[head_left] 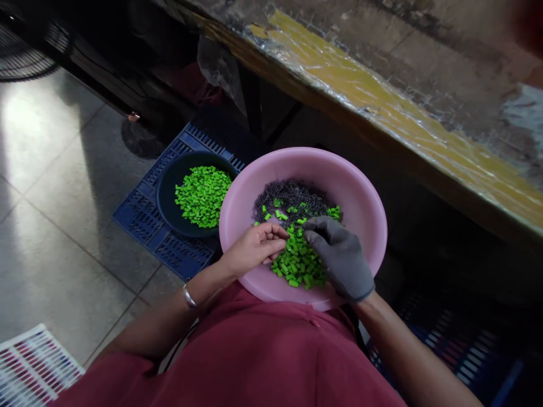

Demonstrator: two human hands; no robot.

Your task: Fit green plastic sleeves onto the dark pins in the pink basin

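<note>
Shirt fabric (263, 362), dark red, fills the 6 o'clock edge of my view. Just above it the 2 hands meet inside a pink basin (365, 198) resting on the lap.

The left hand (254, 247), bare and with a metal bracelet (189, 296) on the wrist, comes in from 8 o'clock. Its fingers are drawn together in a pinch at the edge of the green pieces (299, 263); whether a piece sits between them I cannot tell. The right hand (339, 257), in a grey glove, comes in from 4 o'clock and lies curled over the same heap with its fingertips on it. I cannot tell whether it grips anything.

The green pieces lie in the near half of the basin. A tangle of thin dark wire bits (292, 195) fills the far half toward 12 o'clock, with a few green ones scattered in it.

I judge the step in hand to be picking green pieces apart from the wire. Any further pick calls for a fine pinch on 1 piece, kept clear of the tangle.

At 9 o'clock from the basin, and touching its rim, a dark bowl (167, 198) holds sorted green bits (202, 195) on a blue crate (139, 217). Farther off, a worn bench (382, 107) wrapped in yellowed film crosses from 12 to 3 o'clock.
</note>
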